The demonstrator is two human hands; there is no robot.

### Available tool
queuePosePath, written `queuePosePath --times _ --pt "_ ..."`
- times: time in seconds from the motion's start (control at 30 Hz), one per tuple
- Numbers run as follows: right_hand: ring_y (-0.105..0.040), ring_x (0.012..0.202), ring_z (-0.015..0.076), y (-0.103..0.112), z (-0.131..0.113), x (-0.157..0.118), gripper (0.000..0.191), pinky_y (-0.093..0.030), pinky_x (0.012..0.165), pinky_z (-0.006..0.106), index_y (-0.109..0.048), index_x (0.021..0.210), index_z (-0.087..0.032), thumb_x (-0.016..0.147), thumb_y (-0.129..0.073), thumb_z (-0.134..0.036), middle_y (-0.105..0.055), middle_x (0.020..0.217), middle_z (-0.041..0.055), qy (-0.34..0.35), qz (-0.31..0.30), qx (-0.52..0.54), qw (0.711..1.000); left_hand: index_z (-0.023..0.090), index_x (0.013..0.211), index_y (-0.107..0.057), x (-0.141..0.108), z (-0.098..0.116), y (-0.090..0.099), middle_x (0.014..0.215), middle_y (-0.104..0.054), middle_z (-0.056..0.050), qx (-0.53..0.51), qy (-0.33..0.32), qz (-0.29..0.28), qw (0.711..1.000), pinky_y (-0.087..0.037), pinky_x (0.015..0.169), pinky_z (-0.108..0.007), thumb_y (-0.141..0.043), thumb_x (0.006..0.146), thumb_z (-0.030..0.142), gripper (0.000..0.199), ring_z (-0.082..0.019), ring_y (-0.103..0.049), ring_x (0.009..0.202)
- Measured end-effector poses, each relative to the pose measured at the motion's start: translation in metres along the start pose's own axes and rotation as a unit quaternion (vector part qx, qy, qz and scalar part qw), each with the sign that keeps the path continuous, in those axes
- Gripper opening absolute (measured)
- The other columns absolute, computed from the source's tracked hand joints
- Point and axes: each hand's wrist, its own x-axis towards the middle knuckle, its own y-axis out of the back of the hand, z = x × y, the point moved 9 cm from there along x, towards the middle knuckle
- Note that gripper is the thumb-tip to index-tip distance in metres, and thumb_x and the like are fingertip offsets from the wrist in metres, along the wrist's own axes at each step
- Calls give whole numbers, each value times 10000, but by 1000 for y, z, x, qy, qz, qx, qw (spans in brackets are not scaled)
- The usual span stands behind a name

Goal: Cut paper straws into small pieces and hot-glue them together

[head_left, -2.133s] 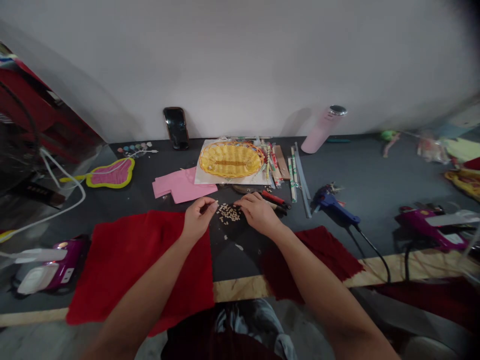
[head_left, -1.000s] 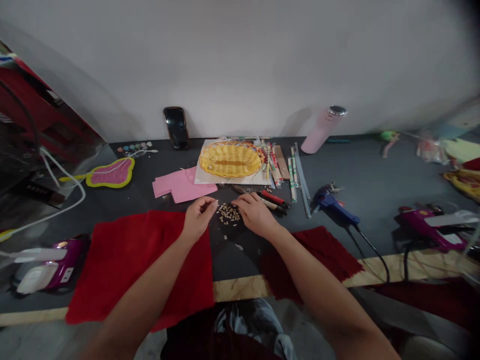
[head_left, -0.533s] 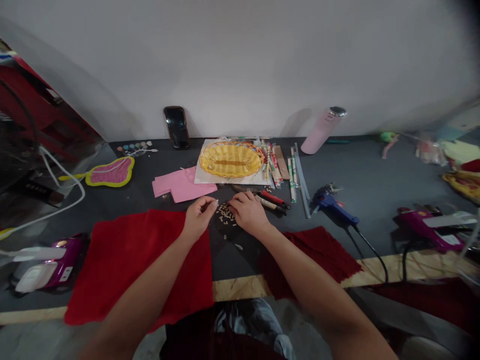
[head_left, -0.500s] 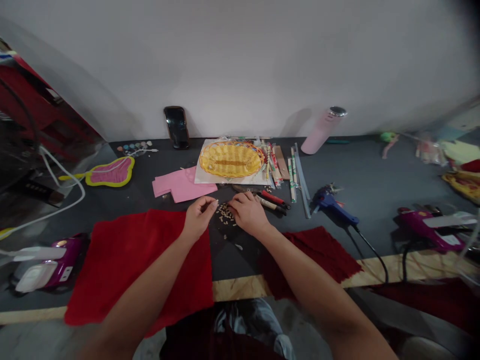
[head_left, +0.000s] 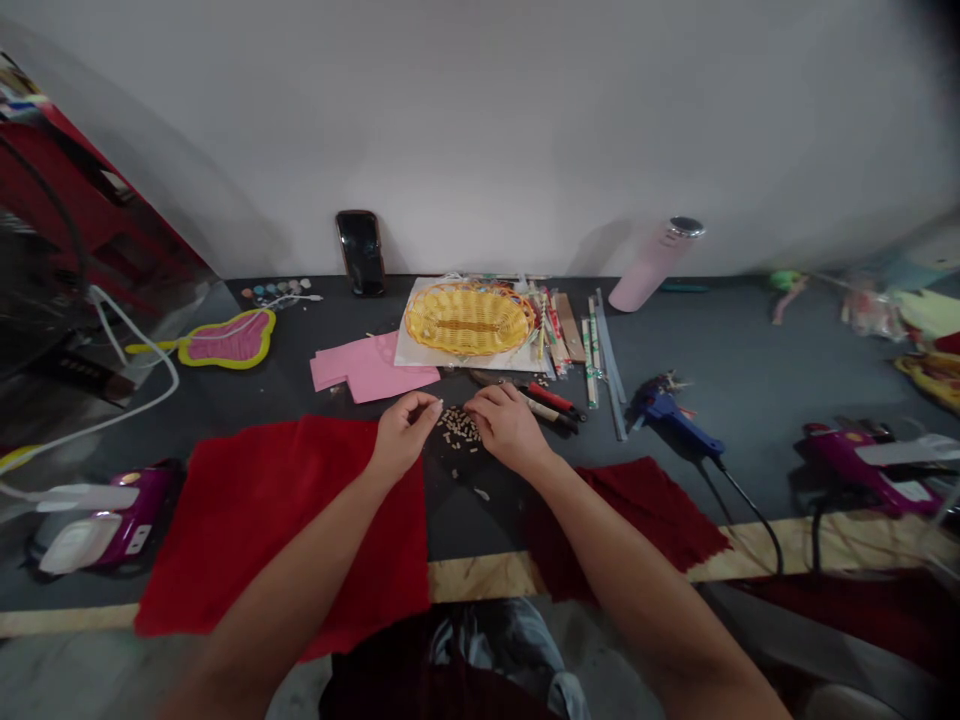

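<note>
A scattered pile of small, pale, short pieces [head_left: 459, 424] lies on the dark table between my hands. My left hand [head_left: 403, 432] is closed in a pinch at the left side of the pile, with a tiny whitish bit at its fingertips, too small to name. On the opposite side my right hand [head_left: 508, 425] has its fingers curled down at the pile's edge; what they hold, if anything, is hidden. Just behind it lie pliers-like tools with red handles [head_left: 551, 396]. Beneath my left forearm spreads a bright red cloth [head_left: 300, 500].
A yellow woven basket [head_left: 471, 318] sits on white sheets behind the pile, near pink fabric pieces [head_left: 371, 368]. Further right are a blue glue gun [head_left: 679, 420], a pink bottle [head_left: 652, 268] and a dark red cloth [head_left: 645, 505]. A phone [head_left: 361, 255] leans against the wall.
The whole view has shifted slightly, so the table's things appear a little further right. Both hands stay by the pile, and more of its pieces show between them.
</note>
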Motion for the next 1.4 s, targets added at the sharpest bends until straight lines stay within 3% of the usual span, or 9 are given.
queuePosePath --times 0.2,0.4,0.83,1.07,1.17,1.27,1.4 --pt "-430 994 230 -13 -16 0 235 -375 841 363 -659 1026 -247 875 -483 -209 -583 1059 68 27 -40 -24 999 174 812 -638 1 1 1 720 -612 -6 -9 -1 3 1000 -409 623 -232 -585 783 386 220 -125 -519 642" --pt "-427 994 239 -14 -21 2 198 -371 772 361 -668 963 -243 884 -488 -269 -589 1062 73 17 -31 -51 998 172 809 -630 1 1 0 719 -599 0 -24 2 1 1000 -400 626 -228 -582 788 376 210 -120 -507 646" --pt "-449 985 226 -17 -16 4 187 -376 805 350 -672 904 -217 872 -511 -305 -607 1029 65 -10 -33 -25 999 160 823 -632 2 0 0 732 -601 -7 -17 1 1 1000 -399 634 -228 -578 792 383 231 -120 -504 659" --pt "-462 965 239 -18 -23 5 122 -378 738 360 -664 837 -217 824 -546 -247 -621 990 61 -20 -22 -45 999 155 812 -629 1 2 -2 723 -592 -5 -37 6 -7 999 -392 625 -220 -590 786 376 226 -117 -502 660" --pt "-473 963 234 -14 -24 6 94 -389 778 369 -647 831 -207 809 -555 -206 -619 987 59 -1 7 4 1000 153 813 -630 1 4 -2 732 -593 -8 -52 10 -12 998 -390 619 -217 -596 784 366 217 -112 -497 657" --pt "-510 940 205 0 -20 6 120 -392 846 363 -629 869 -197 847 -511 -192 -617 955 61 13 62 122 990 152 816 -628 -1 3 -4 726 -583 -1 -91 34 -24 995 -361 562 -199 -615 773 360 213 -86 -459 603" --pt "-542 755 157 8 -3 2 118 -434 685 288 -599 885 -192 869 -496 -248 -606 812 32 -60 87 317 943 160 851 -618 -5 -4 -13 706 -550 15 -188 97 -57 976 -234 439 -173 -631 760 380 238 -40 -335 488"
